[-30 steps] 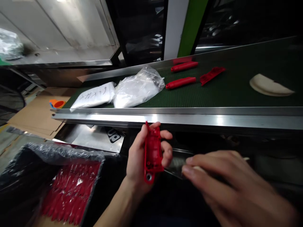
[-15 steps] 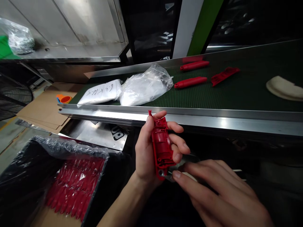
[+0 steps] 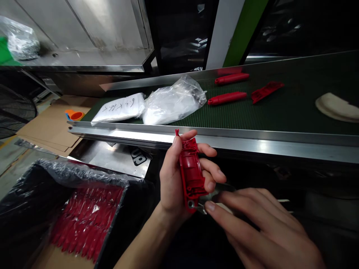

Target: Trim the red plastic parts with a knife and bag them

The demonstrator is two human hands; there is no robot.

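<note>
Head view looked down on the left hand (image 3: 175, 179) holding a red plastic housing (image 3: 190, 172) just below a conveyor's steel rail (image 3: 224, 140). The housing's long axis ran nearly straight away from the wearer, slightly tilted, with a thin tab at the far end pointing toward the rail and a round bored boss (image 3: 191, 204) at the near end. Its hollow, ribbed inner face turned upward and looked glossy. The left grip was clamped around the housing's sides. The right hand (image 3: 260, 228) was pinched together on a small metal-tipped tool (image 3: 217, 205), its tip at the boss. Beyond, red handles (image 3: 227, 98) lay on the green belt (image 3: 294, 112), and a plastic-wrapped box of red parts (image 3: 86, 224) sat at lower left.
</note>
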